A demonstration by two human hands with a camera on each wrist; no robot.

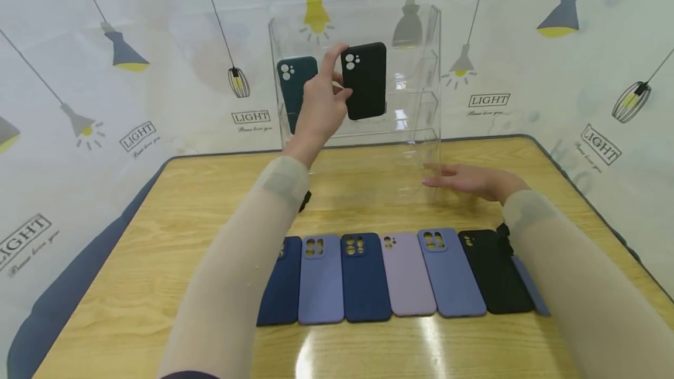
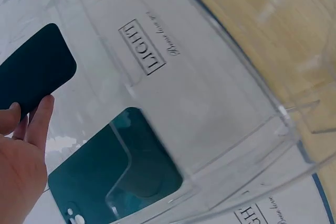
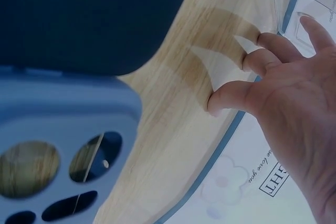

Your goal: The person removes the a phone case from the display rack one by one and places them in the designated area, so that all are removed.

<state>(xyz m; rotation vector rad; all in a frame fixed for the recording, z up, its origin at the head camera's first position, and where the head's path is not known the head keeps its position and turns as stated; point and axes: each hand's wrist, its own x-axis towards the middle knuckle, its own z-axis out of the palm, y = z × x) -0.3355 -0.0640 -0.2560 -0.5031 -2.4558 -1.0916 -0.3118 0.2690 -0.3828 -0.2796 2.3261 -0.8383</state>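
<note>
My left hand [image 1: 322, 104] pinches a black phone case [image 1: 365, 83] by its left edge, upright in front of a clear acrylic display rack [image 1: 416, 83]. Behind that hand a dark green phone case [image 1: 297, 69] stands in the rack's upper left; the left wrist view shows it through the clear plastic. My right hand [image 1: 474, 181] reaches to the rack's lower right side, its fingertips right at the clear wall and its fingers loosely spread. In the right wrist view that hand [image 3: 299, 82] has no object between thumb and fingers.
Across the wooden table [image 1: 131, 238] lies a row of phone cases, including a dark blue one [image 1: 367, 285], a pink one [image 1: 409, 279], a lavender one [image 1: 455, 279] and a black one [image 1: 497, 276]. My sleeves overlap both row ends. A lamp-print backdrop [image 1: 195, 34] surrounds the table.
</note>
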